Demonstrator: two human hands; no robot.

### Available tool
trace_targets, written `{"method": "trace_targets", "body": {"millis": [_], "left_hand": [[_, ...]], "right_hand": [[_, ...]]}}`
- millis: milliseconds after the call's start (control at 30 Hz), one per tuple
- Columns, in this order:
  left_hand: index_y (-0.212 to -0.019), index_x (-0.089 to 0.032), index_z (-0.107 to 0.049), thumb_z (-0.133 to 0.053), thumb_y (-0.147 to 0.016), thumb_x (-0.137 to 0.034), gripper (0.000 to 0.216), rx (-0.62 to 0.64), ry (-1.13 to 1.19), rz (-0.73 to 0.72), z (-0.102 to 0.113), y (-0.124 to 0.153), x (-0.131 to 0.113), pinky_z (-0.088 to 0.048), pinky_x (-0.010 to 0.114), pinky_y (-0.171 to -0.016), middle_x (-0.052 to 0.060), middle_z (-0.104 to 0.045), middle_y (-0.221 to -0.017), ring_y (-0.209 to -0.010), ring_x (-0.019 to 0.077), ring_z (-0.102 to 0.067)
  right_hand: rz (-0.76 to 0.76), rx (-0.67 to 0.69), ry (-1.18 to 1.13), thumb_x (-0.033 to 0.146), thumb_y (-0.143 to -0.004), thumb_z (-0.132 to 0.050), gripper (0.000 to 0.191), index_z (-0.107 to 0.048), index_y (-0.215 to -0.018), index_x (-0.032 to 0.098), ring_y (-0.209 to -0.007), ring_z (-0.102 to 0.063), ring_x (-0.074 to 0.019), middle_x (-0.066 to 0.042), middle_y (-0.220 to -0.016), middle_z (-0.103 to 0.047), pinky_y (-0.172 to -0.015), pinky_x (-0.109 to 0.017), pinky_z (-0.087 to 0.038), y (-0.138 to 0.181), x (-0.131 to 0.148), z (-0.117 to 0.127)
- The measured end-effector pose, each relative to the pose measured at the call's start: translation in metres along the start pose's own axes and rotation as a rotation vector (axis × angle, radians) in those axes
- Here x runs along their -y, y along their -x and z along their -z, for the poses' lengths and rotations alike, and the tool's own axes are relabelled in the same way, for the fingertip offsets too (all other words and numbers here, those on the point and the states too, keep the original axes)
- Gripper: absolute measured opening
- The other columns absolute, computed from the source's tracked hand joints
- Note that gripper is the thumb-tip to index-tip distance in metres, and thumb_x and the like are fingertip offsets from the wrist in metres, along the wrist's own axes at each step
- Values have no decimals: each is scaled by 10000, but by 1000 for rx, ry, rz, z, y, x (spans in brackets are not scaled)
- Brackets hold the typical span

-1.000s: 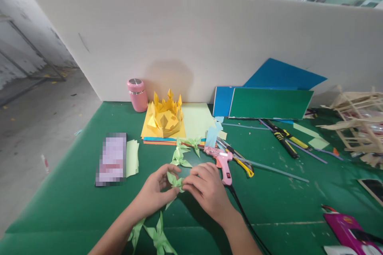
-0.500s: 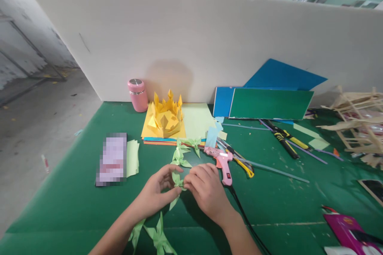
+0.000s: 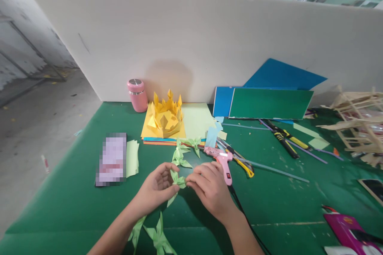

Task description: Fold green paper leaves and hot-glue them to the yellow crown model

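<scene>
A light green folded paper flower is held up between my hands over the table. My left hand grips it from the left, thumb at its lower side and fingers curled behind. The fingertips of my right hand pinch the tip of its right petal. More green paper flowers lie just beyond my hands, and others lie near the front edge beside my left forearm. Right of my right hand rests a pink glue gun with a black cord.
A yellow paper crown stands on a stack of coloured paper, beside a pink thermos. A phone lies left by green paper slips. Cutters, pliers and a wooden stick model are to the right. A white panel stands behind.
My right hand has shifted slightly right, and its fingers now pinch a petal tip. The held flower has turned a little and shows more of its petals. Other things stay put.
</scene>
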State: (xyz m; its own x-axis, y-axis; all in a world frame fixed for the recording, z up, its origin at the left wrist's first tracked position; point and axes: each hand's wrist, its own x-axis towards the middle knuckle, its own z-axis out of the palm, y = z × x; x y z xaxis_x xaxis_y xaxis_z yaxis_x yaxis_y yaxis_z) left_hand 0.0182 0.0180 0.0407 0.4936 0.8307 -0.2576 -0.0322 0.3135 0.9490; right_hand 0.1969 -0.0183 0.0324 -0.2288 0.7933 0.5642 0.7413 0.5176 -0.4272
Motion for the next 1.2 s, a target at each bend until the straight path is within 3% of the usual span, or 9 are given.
{"method": "trace_targets", "body": {"millis": [267, 467, 633, 867, 1033, 1200], "left_hand": [[-938, -205, -512, -752, -652, -368, 407, 32, -18, 13, 0, 1, 4, -392, 240, -602, -65, -418, -707, -616, 87, -432], [-913, -205, -505, -772, -621, -399, 440, 12, 7, 14, -1, -1, 3, -399, 244, -602, -67, -418, -696, -617, 89, -439], [-906, -197, -504, -783, -607, -350, 437, 3, -3, 14, -3, -2, 2, -408, 243, -601, -63, -444, -705, -620, 87, -458], [-919, -191, -518, -720, -644, -225, 342, 0, -118, -39, -5, 0, 2, -447, 255, -638, -42, -486, -770, -655, 95, -492], [-922, -189, -536, -686, -650, -199, 311, -8, -199, -48, -4, 2, 0, -460, 263, -654, -48, -491, -755, -650, 100, -497], [-909, -190, -552, -714, -632, -216, 321, -24, -214, -41, -2, 1, 0, -461, 256, -640, -59, -483, -703, -637, 103, -497]], "right_hand": [[-17, 14, 64, 148, -936, -395, 267, -563, -735, 197, -724, -480, -154, -1, -715, -583, -724, -315, -257, 2, 1, -3], [-15, -23, 36, 192, -963, -390, 277, -580, -761, 196, -732, -485, -156, -5, -731, -597, -725, -322, -250, 1, 1, -1], [-11, -15, -11, 265, -970, -419, 260, -613, -806, 209, -734, -494, -151, 2, -740, -598, -728, -328, -248, 0, 3, -1], [-13, -6, -23, 200, -914, -478, 187, -582, -758, 195, -736, -487, -150, 3, -741, -579, -737, -327, -250, 2, 6, -5], [-9, 2, -43, 134, -841, -498, 139, -545, -725, 194, -768, -485, -149, 16, -737, -586, -736, -319, -249, 1, 9, -8], [-14, 38, -42, 143, -857, -531, 152, -577, -727, 207, -778, -493, -140, 31, -732, -593, -736, -316, -249, 2, 8, -7]]}}
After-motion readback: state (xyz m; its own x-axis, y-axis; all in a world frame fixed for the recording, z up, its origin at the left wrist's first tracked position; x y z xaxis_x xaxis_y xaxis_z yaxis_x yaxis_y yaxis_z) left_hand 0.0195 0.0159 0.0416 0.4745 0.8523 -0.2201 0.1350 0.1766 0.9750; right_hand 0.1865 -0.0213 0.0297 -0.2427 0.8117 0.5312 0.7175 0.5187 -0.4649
